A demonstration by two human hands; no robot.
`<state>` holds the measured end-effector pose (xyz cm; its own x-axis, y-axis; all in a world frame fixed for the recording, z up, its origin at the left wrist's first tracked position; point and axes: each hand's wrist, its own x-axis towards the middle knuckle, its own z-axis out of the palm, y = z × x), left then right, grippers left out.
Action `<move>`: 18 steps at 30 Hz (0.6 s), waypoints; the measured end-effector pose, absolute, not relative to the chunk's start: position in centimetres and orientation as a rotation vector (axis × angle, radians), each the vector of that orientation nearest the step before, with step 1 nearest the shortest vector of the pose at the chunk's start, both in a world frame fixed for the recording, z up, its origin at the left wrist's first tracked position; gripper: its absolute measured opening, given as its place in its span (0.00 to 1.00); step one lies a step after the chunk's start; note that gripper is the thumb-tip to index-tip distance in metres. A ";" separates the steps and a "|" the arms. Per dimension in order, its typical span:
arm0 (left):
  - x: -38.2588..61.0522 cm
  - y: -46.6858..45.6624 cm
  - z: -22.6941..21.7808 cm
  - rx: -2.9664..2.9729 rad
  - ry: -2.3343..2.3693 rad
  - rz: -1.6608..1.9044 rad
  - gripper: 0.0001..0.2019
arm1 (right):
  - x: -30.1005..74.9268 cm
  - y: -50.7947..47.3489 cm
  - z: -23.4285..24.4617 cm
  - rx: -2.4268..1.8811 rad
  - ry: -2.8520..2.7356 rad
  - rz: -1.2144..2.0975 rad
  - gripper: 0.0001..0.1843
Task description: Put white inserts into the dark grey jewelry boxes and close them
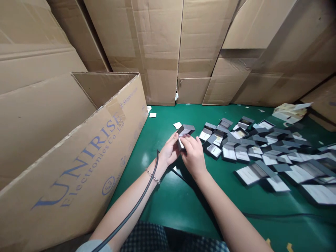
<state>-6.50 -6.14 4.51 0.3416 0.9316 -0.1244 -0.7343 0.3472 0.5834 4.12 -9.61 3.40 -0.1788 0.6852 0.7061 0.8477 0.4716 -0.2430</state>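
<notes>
In the head view, my left hand (170,149) grips a small dark grey hinged box (187,129) from its left side, over the middle of the table. The box's lid is raised and part of its light inside shows. My right hand (193,154) is at the same box from the right, its fingers bent into or against the inner part; whether they pinch anything there is hidden. To the right lie several similar boxes (231,148), lids up, with white inserts.
A large printed carton (105,154) stands open on the left. Cardboard (157,49) walls the back of the green table (168,206). A black cable (136,206) runs over my left forearm. Small white paper pieces (152,114) lie near the carton, and a crumpled packet (290,112) sits back right.
</notes>
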 end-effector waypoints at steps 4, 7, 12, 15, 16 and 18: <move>-6.6 -6.3 4.7 0.499 0.466 1.140 0.16 | 4.1 -9.4 3.4 -1.202 -1.956 -0.242 0.22; -6.5 -6.1 4.6 0.566 0.480 1.160 0.18 | 4.1 -9.1 3.7 -1.268 -1.995 -0.181 0.24; -6.1 -6.4 4.3 0.844 0.895 1.281 0.26 | 4.5 -8.9 3.2 -1.556 -2.130 -0.078 0.27; -6.1 -6.8 3.9 1.168 1.210 1.396 0.22 | 4.8 -9.3 3.1 -1.682 -2.224 -0.020 0.28; -6.1 -7.0 4.0 1.308 1.251 1.421 0.19 | 4.9 -9.5 3.4 -1.684 -2.253 0.006 0.28; -6.2 -7.6 4.8 1.578 1.231 1.437 0.16 | 5.2 -9.9 4.4 -1.670 -2.282 0.075 0.26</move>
